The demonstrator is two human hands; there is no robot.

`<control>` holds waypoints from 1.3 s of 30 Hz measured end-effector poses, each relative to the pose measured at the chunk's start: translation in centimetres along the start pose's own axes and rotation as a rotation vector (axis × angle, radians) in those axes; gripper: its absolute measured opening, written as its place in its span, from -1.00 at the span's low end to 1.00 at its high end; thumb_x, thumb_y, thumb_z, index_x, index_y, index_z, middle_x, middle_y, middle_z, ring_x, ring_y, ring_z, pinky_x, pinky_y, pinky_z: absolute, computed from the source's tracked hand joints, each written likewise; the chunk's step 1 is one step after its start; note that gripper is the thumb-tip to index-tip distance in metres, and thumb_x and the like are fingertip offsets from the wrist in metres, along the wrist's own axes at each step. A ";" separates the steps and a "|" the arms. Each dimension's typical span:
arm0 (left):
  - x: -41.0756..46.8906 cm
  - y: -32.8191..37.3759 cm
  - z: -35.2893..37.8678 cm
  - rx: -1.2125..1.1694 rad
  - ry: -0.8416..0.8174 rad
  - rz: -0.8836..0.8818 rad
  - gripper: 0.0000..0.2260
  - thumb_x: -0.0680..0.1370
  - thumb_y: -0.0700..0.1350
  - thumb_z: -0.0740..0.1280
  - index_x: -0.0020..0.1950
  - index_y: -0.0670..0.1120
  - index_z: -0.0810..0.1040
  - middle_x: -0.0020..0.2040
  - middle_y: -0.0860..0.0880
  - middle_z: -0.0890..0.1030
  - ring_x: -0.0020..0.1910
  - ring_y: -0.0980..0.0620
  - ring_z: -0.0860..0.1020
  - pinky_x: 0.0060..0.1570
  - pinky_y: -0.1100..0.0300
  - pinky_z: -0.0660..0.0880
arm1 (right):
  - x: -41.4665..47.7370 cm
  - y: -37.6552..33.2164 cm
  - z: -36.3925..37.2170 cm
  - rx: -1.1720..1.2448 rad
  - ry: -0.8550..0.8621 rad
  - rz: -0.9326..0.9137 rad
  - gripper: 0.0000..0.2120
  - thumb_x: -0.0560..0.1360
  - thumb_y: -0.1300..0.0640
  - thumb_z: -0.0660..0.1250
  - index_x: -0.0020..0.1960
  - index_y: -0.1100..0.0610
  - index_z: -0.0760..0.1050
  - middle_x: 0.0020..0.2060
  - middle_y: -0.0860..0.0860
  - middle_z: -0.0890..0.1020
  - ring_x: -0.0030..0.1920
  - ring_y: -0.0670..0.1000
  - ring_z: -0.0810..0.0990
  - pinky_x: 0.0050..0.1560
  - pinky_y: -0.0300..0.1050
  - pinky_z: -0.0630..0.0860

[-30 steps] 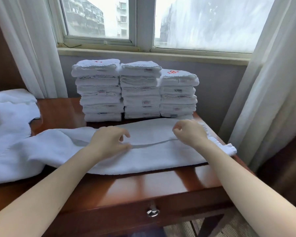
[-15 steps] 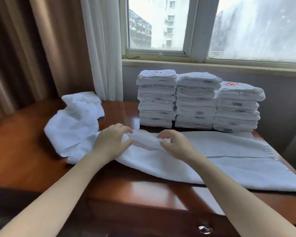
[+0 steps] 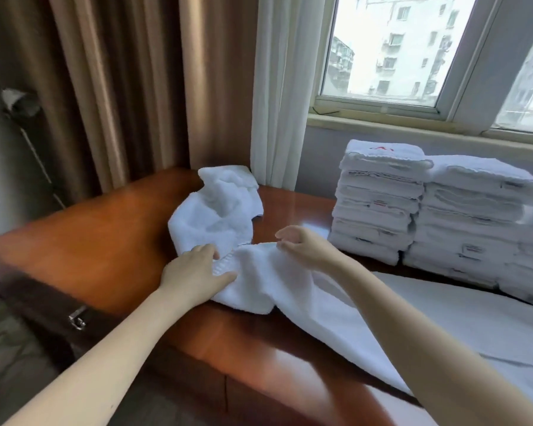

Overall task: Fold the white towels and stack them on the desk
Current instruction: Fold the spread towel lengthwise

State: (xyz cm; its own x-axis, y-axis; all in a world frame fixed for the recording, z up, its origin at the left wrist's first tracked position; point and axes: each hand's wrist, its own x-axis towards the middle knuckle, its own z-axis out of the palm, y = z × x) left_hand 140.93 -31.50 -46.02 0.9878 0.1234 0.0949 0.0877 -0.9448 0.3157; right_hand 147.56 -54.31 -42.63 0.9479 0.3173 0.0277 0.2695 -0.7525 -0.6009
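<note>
While hands [image 3: 194, 269] [image 3: 305, 245] grip its left end | towel [image 3: 413, 327] runs left-right along desk [image 3: 105, 238]

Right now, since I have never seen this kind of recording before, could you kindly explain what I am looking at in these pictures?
There is no machine here. A person wears one camera on the head, looking forward and down, so you see their own bare arms. The left hand and the right hand each hold the end of a long white towel spread along a wooden desk. Beyond the hands lies a crumpled towel. At the right, under the window, stand stacks of folded towels, and curtains hang at the left.
</note>
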 end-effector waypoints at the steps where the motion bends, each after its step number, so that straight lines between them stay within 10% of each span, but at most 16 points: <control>1: 0.0 -0.2 0.0 0.025 -0.018 -0.018 -0.48 0.43 0.36 0.26 0.25 0.07 0.41 0.16 0.12 0.53 0.04 0.05 0.54 -0.16 0.15 0.39 | 1.1 -0.4 0.2 -0.010 -0.052 0.023 -0.66 0.58 0.00 0.25 0.30 0.08 0.52 0.23 0.01 0.60 0.22 0.03 0.54 0.15 -0.09 0.46; 8: 0.0 0.1 -0.6 -0.032 -0.243 -0.101 -0.55 0.36 0.28 0.38 0.13 0.09 0.43 -0.10 0.17 0.54 -0.13 0.11 0.54 -0.21 0.19 0.43 | 5.5 -1.4 0.8 -0.044 -0.209 0.197 -0.69 0.52 -0.09 0.30 -0.24 0.09 0.34 -0.32 0.00 0.40 -0.37 0.02 0.34 -0.33 -0.14 0.21; 13: -0.6 1.4 -1.2 -0.136 -0.219 -0.048 -0.82 0.39 -0.06 0.33 -0.26 0.06 0.32 -0.37 0.13 0.32 -0.40 0.05 0.32 -0.40 0.22 0.20 | 5.1 -2.0 -1.3 0.120 -0.311 0.127 -0.65 0.57 -0.04 0.25 0.34 -0.07 0.39 0.04 -0.05 0.59 -0.24 -0.06 0.63 -0.35 -0.36 0.46; 16: -0.9 2.2 -2.2 -0.256 -0.010 0.001 -0.86 0.46 -0.08 0.28 -0.14 0.17 0.39 -0.18 0.13 0.50 -0.31 0.18 0.45 -0.35 0.24 0.31 | 3.9 -1.8 -2.9 0.350 -0.501 0.274 -0.62 0.50 0.00 0.12 -0.18 0.12 0.67 -0.28 0.06 0.63 -0.46 0.02 0.54 -0.42 -0.25 0.44; 19: -0.8 3.1 -3.8 -0.384 0.209 0.085 -0.82 0.50 -0.17 0.27 -0.12 0.15 0.45 -0.02 0.12 0.50 -0.14 0.17 0.51 -0.23 0.21 0.42 | 3.4 -1.1 -4.1 0.634 -0.419 0.241 -0.73 0.37 0.10 0.16 -0.50 0.08 0.34 -0.47 0.04 0.36 -0.52 0.00 0.32 -0.48 -0.17 0.29; 23: -1.2 4.7 -5.3 -0.498 0.317 0.245 -0.82 0.51 -0.21 0.34 -0.17 0.08 0.50 -0.06 0.10 0.54 -0.06 0.14 0.50 -0.17 0.24 0.40 | 2.1 -0.5 -5.1 0.703 -0.521 0.090 -0.80 0.50 0.06 0.30 -0.09 0.12 0.67 -0.07 0.16 0.64 -0.08 0.11 0.65 0.05 0.03 0.58; 30: -2.6 6.6 -6.6 -0.508 0.292 0.479 -0.72 0.50 -0.31 0.34 -0.21 0.10 0.50 -0.12 0.07 0.56 -0.03 0.10 0.50 -0.08 0.31 0.48 | -2.2 -2.1 -6.9 0.311 -0.664 -0.056 -0.73 0.57 0.09 0.28 0.25 0.01 0.57 0.13 0.19 0.62 0.08 0.16 0.58 0.09 0.02 0.52; 35: -3.0 6.7 -7.6 -0.530 0.254 0.594 -0.60 0.40 -0.43 0.25 -0.19 0.12 0.50 -0.11 0.10 0.55 -0.02 0.14 0.51 -0.01 0.31 0.51 | -3.7 -3.1 -7.4 0.101 -0.453 -0.066 -0.87 0.49 0.14 0.42 -0.04 0.19 0.54 -0.17 0.06 0.63 -0.11 0.05 0.67 -0.17 -0.20 0.58; 39: -2.1 5.6 -8.2 -0.566 0.259 0.536 -0.55 0.37 -0.50 0.19 -0.15 0.07 0.55 -0.10 0.06 0.54 -0.09 0.15 0.53 -0.11 0.33 0.48 | -2.5 -4.0 -8.7 -0.209 -0.049 -0.165 -0.83 0.41 0.02 0.50 -0.14 0.02 0.52 0.00 -0.01 0.53 -0.04 0.03 0.59 -0.14 -0.14 0.57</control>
State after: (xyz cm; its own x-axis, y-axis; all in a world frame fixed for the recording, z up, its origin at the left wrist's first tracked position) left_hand 138.27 -34.61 -36.69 0.8101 -0.1699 0.5611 -0.5344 -0.6078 0.5874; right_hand 145.62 -57.12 -33.39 0.8803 0.4691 0.0702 0.4536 -0.7894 -0.4136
